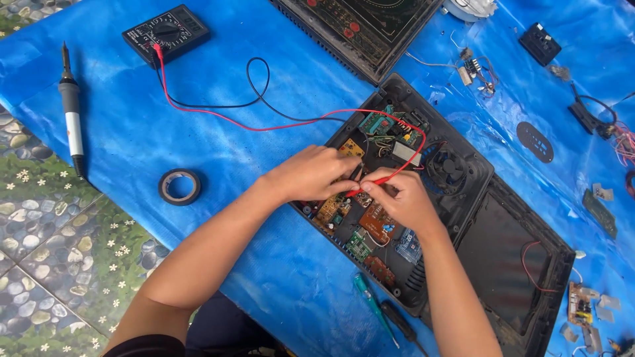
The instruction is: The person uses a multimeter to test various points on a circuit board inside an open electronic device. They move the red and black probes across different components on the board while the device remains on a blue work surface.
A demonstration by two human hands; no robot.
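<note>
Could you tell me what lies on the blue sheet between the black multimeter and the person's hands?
In the head view, only the red lead and black lead cross the blue plastic sheet between the black multimeter and the hands.

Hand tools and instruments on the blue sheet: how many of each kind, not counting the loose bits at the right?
Multimeter: 1
Soldering iron: 1
Roll of black tape: 1
Screwdrivers: 2
Test probes, at the hands: 2
Total: 7

Slim red probe (378,180) lies tilted over the opened black casing's circuit boards (370,221).
</note>
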